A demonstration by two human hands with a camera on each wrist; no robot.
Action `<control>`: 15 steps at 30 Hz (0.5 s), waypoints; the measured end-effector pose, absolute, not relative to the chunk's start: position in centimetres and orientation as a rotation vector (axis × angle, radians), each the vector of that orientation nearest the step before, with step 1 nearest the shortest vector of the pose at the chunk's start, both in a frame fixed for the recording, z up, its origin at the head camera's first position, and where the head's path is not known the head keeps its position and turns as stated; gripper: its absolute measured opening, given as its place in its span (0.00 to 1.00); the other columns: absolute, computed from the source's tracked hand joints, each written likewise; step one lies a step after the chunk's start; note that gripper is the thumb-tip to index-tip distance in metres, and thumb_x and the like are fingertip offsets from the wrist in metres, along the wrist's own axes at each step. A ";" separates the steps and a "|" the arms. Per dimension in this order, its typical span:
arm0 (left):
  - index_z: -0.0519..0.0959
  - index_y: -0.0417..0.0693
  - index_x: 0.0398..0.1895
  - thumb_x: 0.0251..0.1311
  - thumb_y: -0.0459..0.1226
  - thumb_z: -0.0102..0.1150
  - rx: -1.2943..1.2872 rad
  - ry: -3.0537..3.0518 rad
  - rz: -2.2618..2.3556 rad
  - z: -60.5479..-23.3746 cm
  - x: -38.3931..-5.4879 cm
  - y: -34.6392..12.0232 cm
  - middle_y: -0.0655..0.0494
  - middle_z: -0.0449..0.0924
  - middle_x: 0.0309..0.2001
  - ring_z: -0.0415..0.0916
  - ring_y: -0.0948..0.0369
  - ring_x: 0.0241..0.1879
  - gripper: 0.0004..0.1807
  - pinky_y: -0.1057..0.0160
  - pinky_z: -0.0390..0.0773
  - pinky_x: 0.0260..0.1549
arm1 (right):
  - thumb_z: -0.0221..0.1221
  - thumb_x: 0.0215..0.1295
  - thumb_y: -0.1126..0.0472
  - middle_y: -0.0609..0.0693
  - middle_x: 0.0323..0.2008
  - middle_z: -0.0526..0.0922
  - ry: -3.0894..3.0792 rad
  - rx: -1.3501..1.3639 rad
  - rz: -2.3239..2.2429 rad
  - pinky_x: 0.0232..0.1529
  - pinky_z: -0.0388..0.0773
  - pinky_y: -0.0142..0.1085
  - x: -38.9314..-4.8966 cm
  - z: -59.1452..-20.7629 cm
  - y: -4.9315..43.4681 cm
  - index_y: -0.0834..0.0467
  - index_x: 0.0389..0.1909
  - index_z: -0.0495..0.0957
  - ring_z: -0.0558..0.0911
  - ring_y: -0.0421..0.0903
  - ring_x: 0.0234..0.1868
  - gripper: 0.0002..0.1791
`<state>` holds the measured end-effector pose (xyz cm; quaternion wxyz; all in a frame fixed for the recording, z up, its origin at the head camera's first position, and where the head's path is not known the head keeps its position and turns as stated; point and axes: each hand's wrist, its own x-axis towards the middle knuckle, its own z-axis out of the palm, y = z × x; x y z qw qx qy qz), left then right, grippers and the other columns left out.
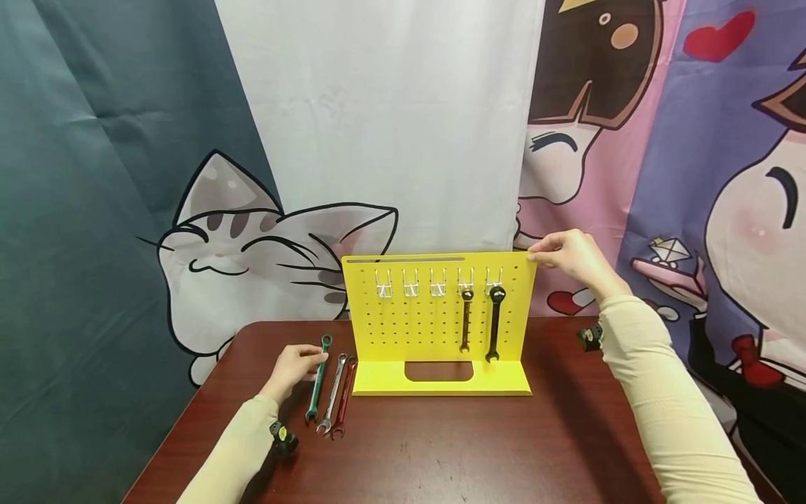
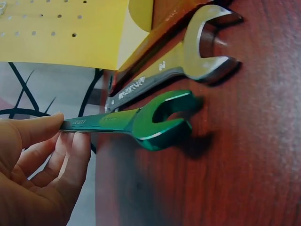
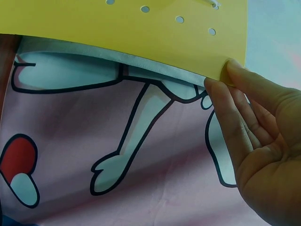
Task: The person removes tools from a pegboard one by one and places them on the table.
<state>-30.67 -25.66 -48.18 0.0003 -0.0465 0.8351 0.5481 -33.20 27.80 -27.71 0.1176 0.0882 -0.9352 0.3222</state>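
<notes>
My left hand [image 1: 299,367] pinches a green wrench [image 2: 157,121] between thumb and fingers, its open end tilted just over the table. Beside it lie a silver wrench [image 1: 334,393] and a red wrench [image 1: 344,399], side by side left of the yellow pegboard stand [image 1: 409,322]. At the pegboard's upper right corner my right hand [image 1: 576,260] pinches the edge between thumb and fingertips. On the board's two rightmost hooks hang a dark reddish-brown wrench [image 1: 466,323] and a larger black wrench [image 1: 495,325].
Three more wire hooks [image 1: 411,283] on the left of the board carry nothing. The stand's yellow base [image 1: 384,378] rests on the dark red table [image 1: 441,455]. Behind it hangs a cartoon-printed curtain [image 1: 390,126].
</notes>
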 end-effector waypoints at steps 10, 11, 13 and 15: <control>0.80 0.27 0.51 0.67 0.34 0.63 -0.156 2.646 1.684 -49.3 -30.5 -25.6 0.44 0.82 0.36 0.78 0.60 0.26 0.17 0.62 0.85 0.27 | 0.70 0.63 0.51 0.56 0.35 0.89 -2.740 0.273 0.935 0.35 0.77 0.33 -33.4 -27.8 27.9 0.61 0.47 0.87 0.89 0.48 0.35 0.18; 0.81 0.27 0.51 0.67 0.33 0.63 -0.155 2.644 1.684 -49.4 -30.5 -25.6 0.44 0.82 0.36 0.78 0.59 0.27 0.16 0.62 0.85 0.27 | 0.70 0.63 0.51 0.56 0.35 0.89 -2.738 0.273 0.936 0.34 0.77 0.32 -33.4 -27.8 27.9 0.61 0.47 0.87 0.89 0.47 0.34 0.18; 0.81 0.28 0.49 0.66 0.33 0.64 -0.156 2.652 1.665 -49.7 -30.5 -25.5 0.44 0.82 0.37 0.79 0.59 0.28 0.15 0.61 0.85 0.27 | 0.70 0.63 0.52 0.56 0.35 0.89 -2.734 0.264 0.939 0.35 0.77 0.32 -33.4 -27.8 27.9 0.60 0.46 0.87 0.89 0.47 0.34 0.18; 0.82 0.28 0.49 0.66 0.33 0.64 -0.154 2.663 1.644 -49.9 -30.5 -25.4 0.44 0.82 0.37 0.79 0.58 0.28 0.15 0.60 0.85 0.28 | 0.70 0.63 0.52 0.56 0.35 0.89 -2.734 0.257 0.944 0.34 0.77 0.32 -33.4 -27.8 27.9 0.60 0.46 0.87 0.89 0.47 0.34 0.17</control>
